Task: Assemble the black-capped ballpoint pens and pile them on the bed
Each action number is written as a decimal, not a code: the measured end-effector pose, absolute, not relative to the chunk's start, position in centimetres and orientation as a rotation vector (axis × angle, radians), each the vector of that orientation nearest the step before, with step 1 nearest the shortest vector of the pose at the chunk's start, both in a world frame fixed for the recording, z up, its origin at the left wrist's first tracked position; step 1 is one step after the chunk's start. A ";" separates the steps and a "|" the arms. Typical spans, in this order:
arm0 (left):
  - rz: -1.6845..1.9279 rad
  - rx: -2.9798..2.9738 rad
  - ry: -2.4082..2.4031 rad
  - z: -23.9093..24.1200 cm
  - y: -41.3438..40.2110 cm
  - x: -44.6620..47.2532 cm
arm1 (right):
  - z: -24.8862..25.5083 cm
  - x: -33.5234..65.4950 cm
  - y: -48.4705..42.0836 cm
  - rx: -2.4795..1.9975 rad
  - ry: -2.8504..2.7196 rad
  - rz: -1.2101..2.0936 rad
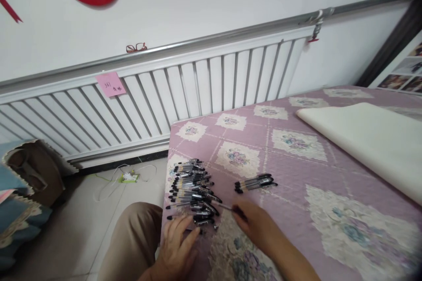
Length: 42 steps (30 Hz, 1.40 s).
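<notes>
A heap of black-capped pens with clear barrels (193, 184) lies at the left edge of the bed. My left hand (178, 241) rests at the near end of this heap, its fingers stretched out and touching the lowest pens. Between the fingers of my right hand (253, 224) is a pen (226, 206), pointing left toward the heap. My right fingers are closed around its end, which they partly hide. Beyond my right hand, a smaller bunch of pens (255, 182) lies side by side on the cover.
Purple floral fabric (286, 189) covers the bed. A folded cream sheet (365, 140) lies at right. Behind stands a white radiator (214, 83) with a pink note (110, 84) and glasses (136, 47) above. A power strip (129, 177) with cords is on the floor.
</notes>
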State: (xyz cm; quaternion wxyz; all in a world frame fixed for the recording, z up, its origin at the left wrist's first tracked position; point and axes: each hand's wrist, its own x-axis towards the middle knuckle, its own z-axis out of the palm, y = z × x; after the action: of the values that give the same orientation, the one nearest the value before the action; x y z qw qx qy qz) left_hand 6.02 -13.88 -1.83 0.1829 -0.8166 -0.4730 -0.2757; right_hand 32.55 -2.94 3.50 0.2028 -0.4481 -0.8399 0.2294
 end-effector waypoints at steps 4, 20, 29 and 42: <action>-0.797 -2.297 -1.285 -1.5 -14.0 6.3 | 3.3 28.5 -5.8 -1.103 -2.541 0.800; -0.731 -2.491 -1.498 0.1 -13.6 6.8 | 3.8 27.8 -6.7 -1.158 -2.615 1.034; -0.605 -2.551 -1.493 -0.7 -13.8 6.5 | 3.4 26.8 -7.6 -1.091 -2.637 0.927; -0.464 -2.552 -1.611 -1.0 -13.9 6.5 | 2.7 26.5 -7.5 -0.999 -2.702 0.706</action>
State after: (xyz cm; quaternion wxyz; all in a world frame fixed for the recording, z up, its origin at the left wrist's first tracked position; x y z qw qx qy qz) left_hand 6.53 -13.89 -1.01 0.0442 -0.8350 -0.5271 -0.1517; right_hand 26.50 -7.48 2.73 0.0876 -0.3354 -0.9076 0.2370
